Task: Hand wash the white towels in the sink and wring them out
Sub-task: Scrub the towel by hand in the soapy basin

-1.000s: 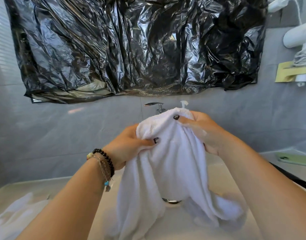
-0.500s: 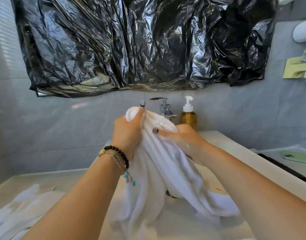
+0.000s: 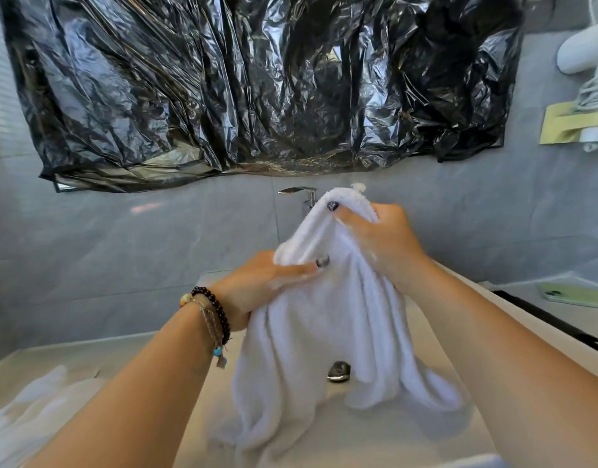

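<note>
- Above the sink [image 3: 375, 444], a smooth cream basin, a thick white terry towel [image 3: 328, 332] hangs in soft folds, its lower ends pooled round the metal drain [image 3: 338, 371].
- Both hands grasp its bunched top: the right hand [image 3: 385, 241] pinches the highest fold, the left hand [image 3: 260, 285] grips just below, left of the drain.
- Beyond the sink's left rim, a second white towel [image 3: 37, 410] lies crumpled on the table [image 3: 88, 352].
- Half a second ago the left hand was the higher one; now the right is, hiding the soap bottle.
</note>
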`<state>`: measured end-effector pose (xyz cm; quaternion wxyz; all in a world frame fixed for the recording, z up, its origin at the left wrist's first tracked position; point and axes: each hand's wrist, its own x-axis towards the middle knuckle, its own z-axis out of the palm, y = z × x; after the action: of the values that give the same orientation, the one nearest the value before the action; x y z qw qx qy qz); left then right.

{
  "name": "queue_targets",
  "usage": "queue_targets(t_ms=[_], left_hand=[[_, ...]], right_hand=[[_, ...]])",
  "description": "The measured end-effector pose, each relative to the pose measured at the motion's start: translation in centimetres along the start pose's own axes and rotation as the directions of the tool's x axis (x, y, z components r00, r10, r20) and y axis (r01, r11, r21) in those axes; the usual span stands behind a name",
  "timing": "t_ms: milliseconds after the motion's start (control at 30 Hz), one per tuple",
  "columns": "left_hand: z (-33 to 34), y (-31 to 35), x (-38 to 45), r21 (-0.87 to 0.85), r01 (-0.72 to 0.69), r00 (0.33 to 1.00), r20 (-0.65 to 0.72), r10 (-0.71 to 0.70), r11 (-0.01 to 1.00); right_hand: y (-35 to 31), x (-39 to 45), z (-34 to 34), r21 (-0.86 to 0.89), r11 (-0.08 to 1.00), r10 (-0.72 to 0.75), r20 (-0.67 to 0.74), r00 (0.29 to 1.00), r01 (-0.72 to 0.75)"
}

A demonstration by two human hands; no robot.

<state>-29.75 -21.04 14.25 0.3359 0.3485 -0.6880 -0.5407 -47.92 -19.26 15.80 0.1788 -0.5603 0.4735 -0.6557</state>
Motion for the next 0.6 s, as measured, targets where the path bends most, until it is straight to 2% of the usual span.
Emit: queue_targets(t_ms=[67, 167, 233, 333, 400, 467, 533, 600], left_hand=[[0.4, -0.1, 0.1, 0.027, 0.011, 1.000, 0.001, -0.011, 1.000], [-0.5, 0.1, 0.4, -0.010, -0.078, 0.996, -0.040, 0.077, 0.997], [-0.9, 0.3, 0.3, -0.039, -0.104, 0.994, -0.018, 0.103, 0.994], [-0.9, 0.8, -0.3, -0.055, -0.140, 0.990, -0.028, 0.139, 0.989], [-0.7, 1.1, 0.0, -0.049, -0.177, 0.977, -0.127, 0.170, 0.983], [-0.5, 1.0, 0.8, -0.126, -0.189, 0.959, -0.239, 0.155, 0.974], [-0.2, 0.8, 1.5, -0.228, -0.206, 0.946, -0.295, 0.134, 0.952], [0.8, 0.3, 1.9, -0.173, -0.234, 0.926, -0.339, 0.166, 0.957]], right_hand=[[0.4, 0.0, 0.3, -0.010, 1.000, -0.008, -0.015, 1.000, 0.008], [1.1, 0.4, 0.2, -0.056, 0.998, -0.002, -0.004, 1.000, 0.001], [1.6, 0.6, 0.2, -0.111, 0.994, -0.006, 0.004, 1.000, 0.006], [1.5, 0.7, 0.2, -0.172, 0.985, 0.012, -0.102, 0.995, -0.030], [0.9, 0.3, 0.4, -0.220, 0.975, -0.011, -0.184, 0.983, -0.031], [0.3, -1.1, 1.7, -0.308, 0.948, -0.133, -0.175, 0.976, 0.074], [0.2, -3.4, 4.3, -0.324, 0.908, -0.298, -0.050, 0.953, 0.266], [0.6, -5.0, 6.6, -0.350, 0.866, -0.359, 0.062, 0.931, 0.358]])
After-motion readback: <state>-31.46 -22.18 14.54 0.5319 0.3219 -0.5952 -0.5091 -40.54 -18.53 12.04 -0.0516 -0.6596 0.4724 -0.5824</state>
